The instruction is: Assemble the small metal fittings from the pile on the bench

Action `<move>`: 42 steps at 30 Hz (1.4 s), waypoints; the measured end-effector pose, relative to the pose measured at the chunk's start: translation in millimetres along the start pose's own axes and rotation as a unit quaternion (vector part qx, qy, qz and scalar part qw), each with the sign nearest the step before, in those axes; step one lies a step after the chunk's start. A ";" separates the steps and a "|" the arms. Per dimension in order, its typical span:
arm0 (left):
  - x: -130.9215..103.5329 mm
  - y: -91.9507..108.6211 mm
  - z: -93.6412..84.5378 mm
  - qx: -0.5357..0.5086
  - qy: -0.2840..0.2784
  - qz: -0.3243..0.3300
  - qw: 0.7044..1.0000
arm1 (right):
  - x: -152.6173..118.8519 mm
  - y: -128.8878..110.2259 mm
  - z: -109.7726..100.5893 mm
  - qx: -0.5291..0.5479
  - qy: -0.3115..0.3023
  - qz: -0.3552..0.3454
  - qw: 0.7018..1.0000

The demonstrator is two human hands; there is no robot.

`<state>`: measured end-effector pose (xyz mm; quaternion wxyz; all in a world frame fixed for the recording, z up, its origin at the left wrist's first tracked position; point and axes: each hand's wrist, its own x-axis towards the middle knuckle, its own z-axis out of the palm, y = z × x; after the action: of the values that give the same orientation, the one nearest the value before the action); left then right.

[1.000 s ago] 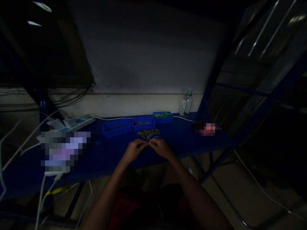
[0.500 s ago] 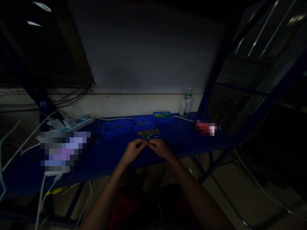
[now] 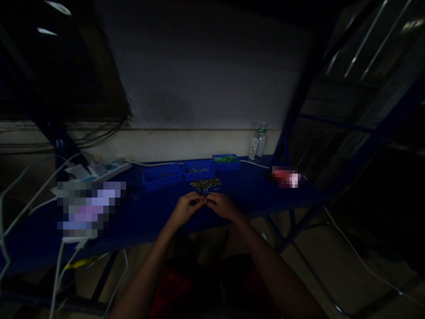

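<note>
My left hand (image 3: 187, 207) and my right hand (image 3: 221, 205) meet fingertip to fingertip over the front part of the blue table (image 3: 142, 221). Both are closed in a pinch; whatever lies between the fingers is too small and dark to name. Just beyond the fingertips is a heap of small brass-coloured metal parts (image 3: 206, 183). A few thin silvery pieces (image 3: 215, 189) lie at the near side of that heap. Behind it stands a blue bin (image 3: 199, 176) with slim metal pieces inside.
Another blue bin (image 3: 162, 182) holds a few small parts; a third bin (image 3: 226, 166) has green items. A clear bottle (image 3: 258, 144) stands by the wall. At left are a white power strip (image 3: 111, 169) and cables. Blurred-out objects lie at both sides.
My fingertips have shifted slightly against each other and still touch. The heap and bins look the same.
</note>
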<state>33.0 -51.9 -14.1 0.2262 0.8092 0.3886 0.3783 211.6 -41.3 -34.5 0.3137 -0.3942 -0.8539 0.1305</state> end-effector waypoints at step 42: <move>3.0 -12.2 3.9 0.092 -0.030 -0.010 0.995 | -1.9 -3.1 -4.1 0.086 0.076 0.074 0.991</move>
<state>31.7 -42.5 -23.2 0.1663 0.8334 0.4228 0.3148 213.3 -44.9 -30.8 0.4002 -0.4365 -0.7816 0.1957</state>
